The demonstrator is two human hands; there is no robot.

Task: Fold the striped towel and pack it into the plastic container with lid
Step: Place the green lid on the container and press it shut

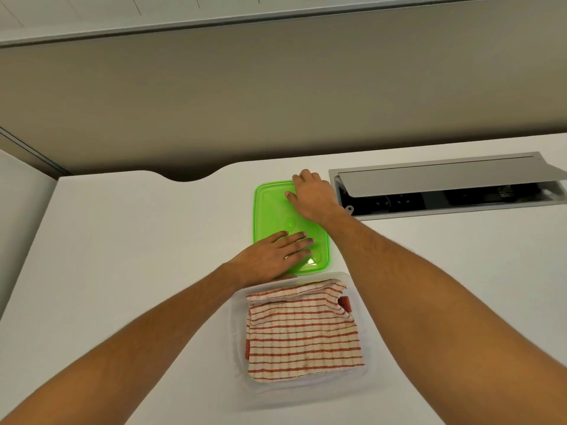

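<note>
Reaching for: the green lid (276,207), which lies flat on the white desk (122,240) just beyond the clear container (236,332); I judge lid pickup to be the step in hand.
Left hand (270,256): fingers spread and flat on the lid's near edge, palm down; nothing gripped.
Right hand (313,194): curled over the lid's far right corner, fingers hidden past the edge; I cannot tell whether it has closed on the rim.
Striped towel (303,332): folded, already inside the container; its far edge bunches up toward the rim.
Procedure: I would lift the lid by two opposite edges, keep it level, and centre it over the container before pressing.
Caution: I would tuck the raised towel fold down first, otherwise the lid will likely not seat.
Lid material: translucent green plastic, rounded rectangle, moulded ridges, glossy.
Container material: clear thin-walled plastic, rounded corners.
Towel texture: woven cotton-like cloth, red stripes on cream, soft and compressible.
Desk feature: an open grey cable hatch (445,182) just right of the lid.
</note>
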